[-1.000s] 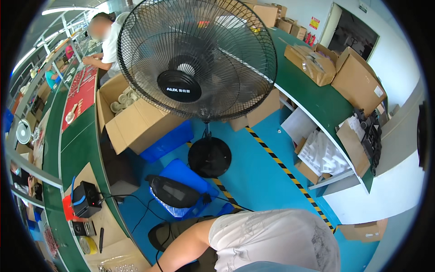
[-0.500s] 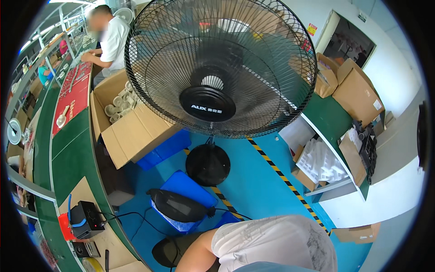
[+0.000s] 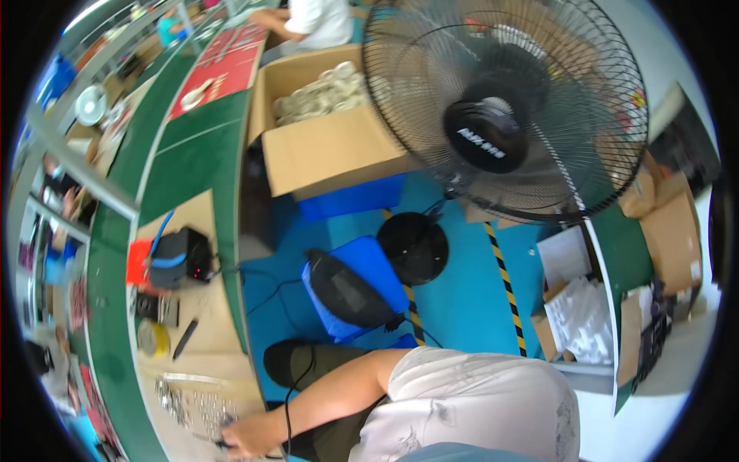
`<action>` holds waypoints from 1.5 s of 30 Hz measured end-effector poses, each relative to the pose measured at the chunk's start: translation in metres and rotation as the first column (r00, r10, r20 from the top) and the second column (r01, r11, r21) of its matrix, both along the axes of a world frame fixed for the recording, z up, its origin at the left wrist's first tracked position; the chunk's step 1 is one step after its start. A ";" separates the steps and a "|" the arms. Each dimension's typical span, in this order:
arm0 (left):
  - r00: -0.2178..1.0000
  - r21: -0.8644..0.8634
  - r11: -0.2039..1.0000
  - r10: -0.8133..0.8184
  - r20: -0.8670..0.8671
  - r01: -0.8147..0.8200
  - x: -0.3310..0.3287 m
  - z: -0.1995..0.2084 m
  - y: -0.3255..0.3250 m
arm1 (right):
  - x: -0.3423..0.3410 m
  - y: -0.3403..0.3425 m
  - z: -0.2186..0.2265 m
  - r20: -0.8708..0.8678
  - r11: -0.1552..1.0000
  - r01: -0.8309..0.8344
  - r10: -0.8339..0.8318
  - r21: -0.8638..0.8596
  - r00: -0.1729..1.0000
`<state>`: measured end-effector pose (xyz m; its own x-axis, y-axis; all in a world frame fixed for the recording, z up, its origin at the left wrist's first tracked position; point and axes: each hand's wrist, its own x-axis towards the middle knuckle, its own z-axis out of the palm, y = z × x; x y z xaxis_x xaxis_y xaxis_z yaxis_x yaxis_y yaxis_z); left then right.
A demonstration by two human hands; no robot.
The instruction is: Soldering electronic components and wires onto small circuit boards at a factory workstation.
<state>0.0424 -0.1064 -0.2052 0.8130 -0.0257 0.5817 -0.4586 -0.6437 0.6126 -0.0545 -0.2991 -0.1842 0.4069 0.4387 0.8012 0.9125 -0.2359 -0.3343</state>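
Observation:
My right hand (image 3: pixel 252 436) rests low over the tan board (image 3: pixel 192 366) on the bench, its fingers bent together at a small dark thing I cannot make out. Right beside its fingertips lie rows of small shiny metal pieces (image 3: pixel 209 410), with a heap of similar pieces (image 3: pixel 172 400) to their left. Farther up the board are a dark pen-like stick (image 3: pixel 185 339), a yellow round container (image 3: pixel 154 339) and a black box (image 3: pixel 182 258) with a small red light and a blue strap. A black cable (image 3: pixel 291 400) crosses in front of my forearm. My left hand is out of the picture.
A large black floor fan (image 3: pixel 485 138) stands ahead, its round base (image 3: pixel 413 248) on the blue floor. Near it are an open carton (image 3: pixel 331 158) of pale parts and a blue bin (image 3: pixel 369 269) with a black bag (image 3: pixel 350 289). Another person (image 3: pixel 319 23) works at the far bench.
My view has swung, so the fan and benches sit farther right and higher. My right hand and the metal pieces on the board have come into the picture.

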 end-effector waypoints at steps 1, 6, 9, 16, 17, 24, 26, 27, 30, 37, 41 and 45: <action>0.999 0.016 0.999 0.048 0.012 -0.048 -0.019 0.009 0.022 | -0.004 -0.003 0.005 0.013 1.000 0.030 -0.030 -0.002 0.999; 0.962 0.063 0.961 0.268 0.045 -0.271 -0.132 0.034 0.093 | -0.014 0.000 0.010 -0.008 0.999 -0.024 0.024 -0.048 1.000; 0.880 0.122 0.872 0.474 0.026 -0.473 -0.258 0.051 0.139 | -0.013 -0.011 0.021 -0.008 0.979 -0.006 0.004 -0.203 1.000; 0.906 0.262 0.953 0.239 -0.349 -0.151 -0.295 0.129 0.035 | 0.001 -0.040 0.047 -0.235 0.987 -0.162 0.157 -0.004 0.959; 0.890 0.273 0.951 0.248 -0.382 -0.147 -0.289 0.130 0.031 | 0.002 -0.034 0.046 -0.153 0.988 -0.155 0.157 0.029 0.976; 0.868 0.327 0.941 0.236 -0.436 -0.091 -0.264 0.101 0.047 | -0.003 -0.014 0.033 -0.169 0.984 -0.170 0.178 0.058 0.969; 0.845 0.312 0.948 0.214 -0.491 -0.059 -0.266 0.107 0.040 | -0.011 -0.024 0.037 -0.183 0.984 -0.169 0.175 0.048 0.967; 0.866 0.311 0.950 0.179 -0.467 -0.029 -0.265 0.119 0.034 | -0.010 -0.029 0.040 -0.182 0.984 -0.160 0.172 0.082 0.968; 0.897 0.320 0.946 0.095 -0.433 0.054 -0.251 0.135 0.031 | -0.005 -0.034 0.047 -0.136 0.994 -0.107 0.108 0.014 0.985; 0.983 0.056 0.996 0.079 -0.168 -0.070 -0.208 0.148 0.018 | 0.004 -0.028 0.040 -0.181 0.980 -0.197 0.197 0.019 0.964; 0.989 -0.057 0.998 0.016 -0.144 -0.025 -0.180 0.158 -0.001 | 0.003 -0.025 0.042 -0.198 0.977 -0.212 0.206 -0.011 0.958; 0.967 -0.250 0.963 0.037 -0.252 -0.103 -0.145 0.145 0.012 | 0.004 -0.020 0.044 -0.181 0.975 -0.216 0.204 -0.047 0.962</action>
